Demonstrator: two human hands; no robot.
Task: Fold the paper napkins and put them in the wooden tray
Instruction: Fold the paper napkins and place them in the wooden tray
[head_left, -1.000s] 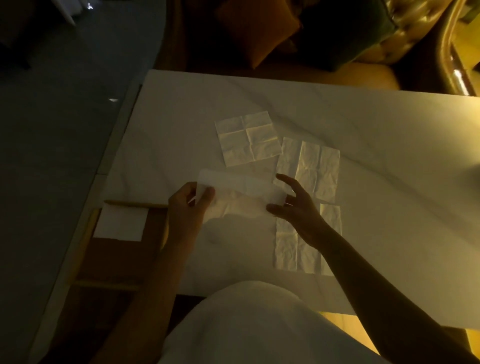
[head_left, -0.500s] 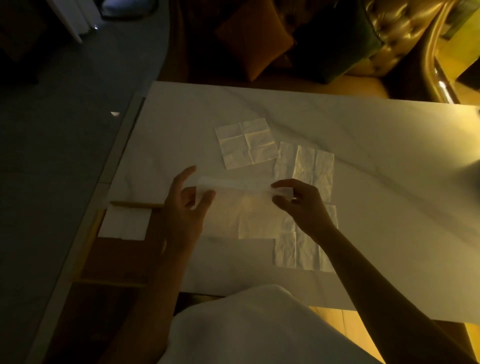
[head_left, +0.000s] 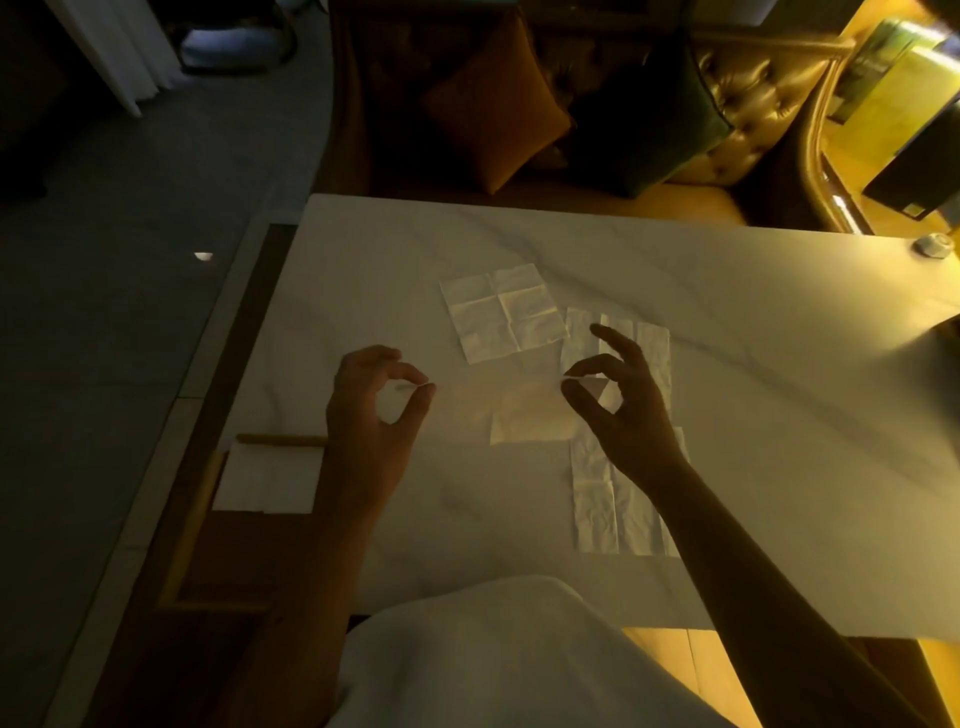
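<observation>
A thin white paper napkin (head_left: 524, 421) lies spread on the marble table between my hands. My left hand (head_left: 374, 410) pinches its far left corner with thumb and forefinger. My right hand (head_left: 618, 400) pinches its far right corner the same way. Three more unfolded napkins lie on the table: a square napkin (head_left: 501, 312) farther back, a creased napkin (head_left: 649, 348) behind my right hand, and another napkin (head_left: 602, 504) under my right forearm. The wooden tray (head_left: 197, 525) sits at the near left with one folded napkin (head_left: 267, 483) in its far end.
The white marble table (head_left: 753, 364) fills the middle of the view. A sofa with an orange cushion (head_left: 493, 124) and a dark cushion stands behind it. A small round metal object (head_left: 932, 244) rests at the far right edge. Grey floor lies to the left.
The napkin, held up in the air a second ago, now lies down on the table. Both hands have shifted to pinch its far corners, and the view has tilted up.
</observation>
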